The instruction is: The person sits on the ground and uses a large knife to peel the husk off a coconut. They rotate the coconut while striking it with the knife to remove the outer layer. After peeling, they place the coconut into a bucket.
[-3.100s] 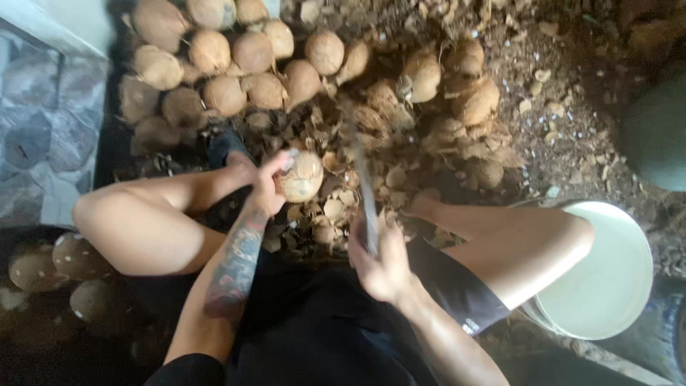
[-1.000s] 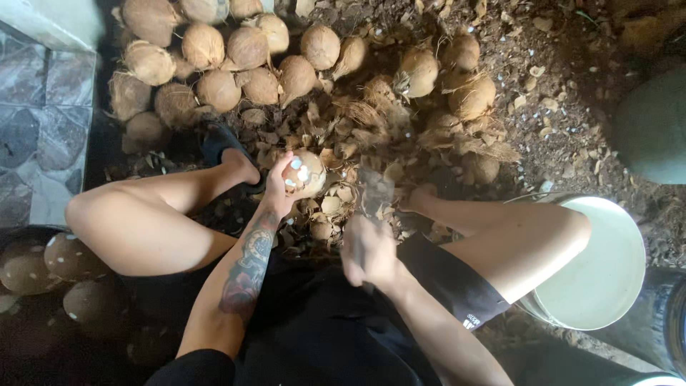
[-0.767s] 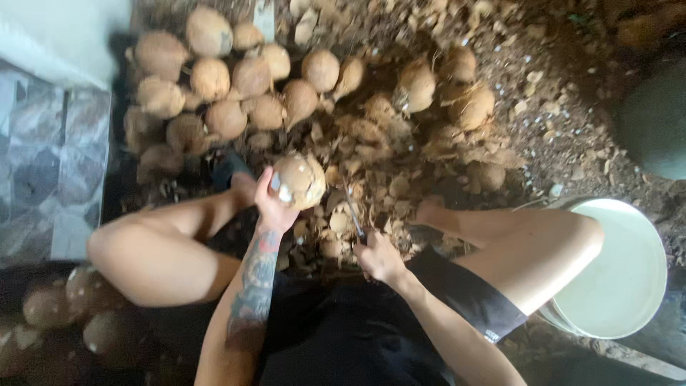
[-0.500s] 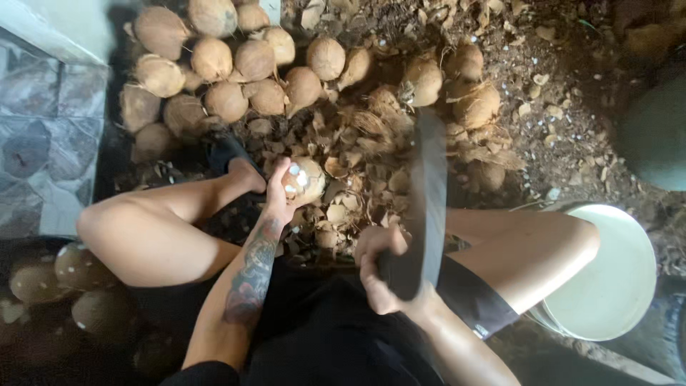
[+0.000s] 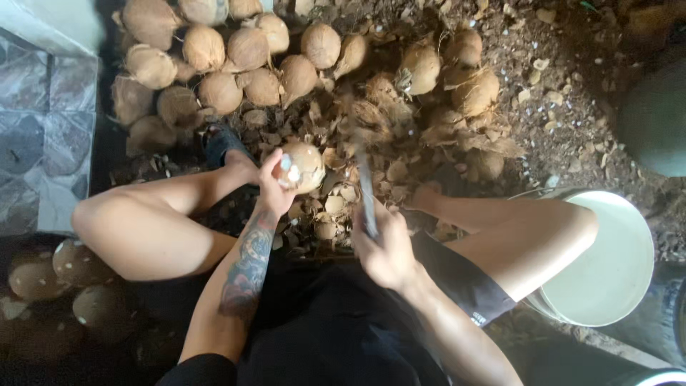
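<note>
While gripped: coconut [image 5: 301,166], blade [image 5: 367,196].

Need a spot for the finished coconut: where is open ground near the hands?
Crowded: husk scraps fill the ground between the knees, and the coconut pile blocks the top. Freer: the dirt patch between pile and white bucket, and the tiled floor on the left.

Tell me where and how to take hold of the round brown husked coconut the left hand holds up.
Cup the round brown husked coconut from its left underside, as the left hand does; its rounded shape suits spread fingers, and this leaves the right side facing the blade free.
</note>
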